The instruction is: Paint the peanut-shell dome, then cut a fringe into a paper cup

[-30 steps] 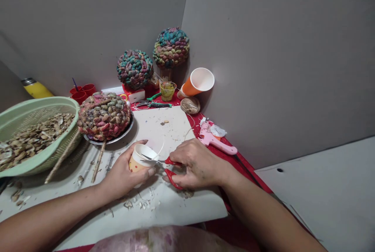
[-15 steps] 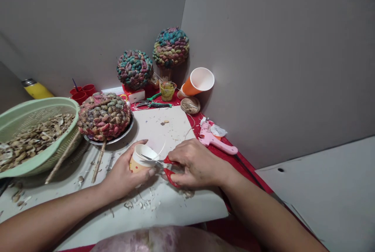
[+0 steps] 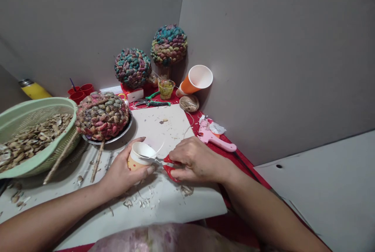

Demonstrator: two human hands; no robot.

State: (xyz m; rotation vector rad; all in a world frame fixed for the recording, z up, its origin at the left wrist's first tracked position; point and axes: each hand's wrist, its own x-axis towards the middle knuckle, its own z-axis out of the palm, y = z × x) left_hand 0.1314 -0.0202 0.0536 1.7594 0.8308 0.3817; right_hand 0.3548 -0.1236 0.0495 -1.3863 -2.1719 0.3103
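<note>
At six o'clock, nearest the wearer, lies a pale cloth with purple blotches [image 3: 164, 238]; the clock's centre is the small yellow-and-white paper cup with red marks [image 3: 136, 164]. Just below the cup, thin pale scraps [image 3: 144, 203] litter a flat white board [image 3: 202, 205] laid over a red tablecloth [image 3: 231, 230]. The left hand [image 3: 124, 172] is clamped around the cup, which is tilted above the board. The right hand [image 3: 191, 162], at three o'clock, is wrapped about red-handled metal scissors [image 3: 170, 174]; a blade reaches inside the cup's rim, where a narrow white strip [image 3: 160, 148] curls up.

Farther along three o'clock lies a pink plastic glue gun [image 3: 218, 141]. At nine o'clock is a green plastic colander [image 3: 60, 144] of brown shells. Between ten and eleven, a bumpy pink-and-brown ball on a stick [image 3: 102, 115] rests in a shallow metal dish [image 3: 129, 127]. Beyond, between one and two, sits a ball of tan twine [image 3: 189, 104]; green-handled pliers [image 3: 158, 104] lie at twelve. Farthest, around twelve, are two bumpy multicoloured balls [image 3: 133, 67], with a tilted orange paper cup, white inside [image 3: 187, 84], at one.
</note>
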